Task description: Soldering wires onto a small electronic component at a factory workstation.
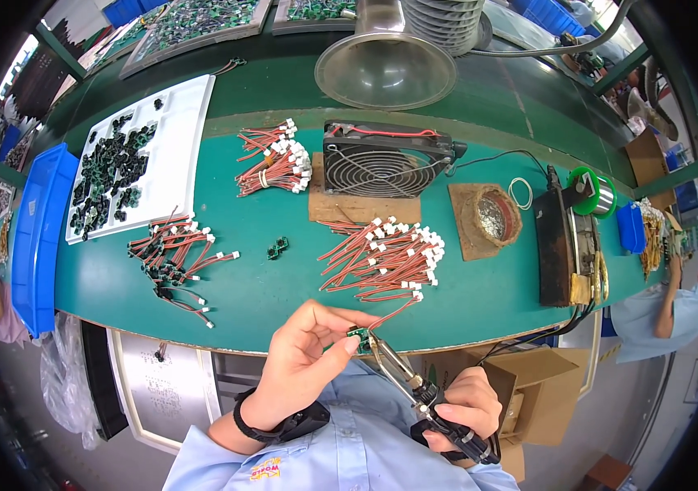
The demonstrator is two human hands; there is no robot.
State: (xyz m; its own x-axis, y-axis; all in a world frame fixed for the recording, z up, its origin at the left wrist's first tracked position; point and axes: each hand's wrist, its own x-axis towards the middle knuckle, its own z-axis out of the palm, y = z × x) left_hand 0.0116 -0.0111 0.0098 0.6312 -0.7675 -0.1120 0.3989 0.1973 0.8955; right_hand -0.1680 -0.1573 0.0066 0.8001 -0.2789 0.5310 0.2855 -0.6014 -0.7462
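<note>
Between the thumb and fingers of my left hand (306,352) is a small green circuit board (360,335), held at the table's front edge. A red wire lead (394,314) runs from it toward a white connector. My right hand (465,412) is wrapped round the black handle of a soldering iron (426,391), which has a thin tube alongside its shaft. The iron's tip is at the board; whether it touches cannot be made out. Just beyond lies a pile of red wire leads with white connectors (386,255). Two small boards (278,248) lie left of it.
Wired boards (175,254) lie at left, near a white tray (201,106) of dark boards and a blue bin (36,237). A fan (386,161), a bundle of leads (277,170), a solder pot (492,219), a solder spool (602,193) and a metal hood (386,69) stand beyond.
</note>
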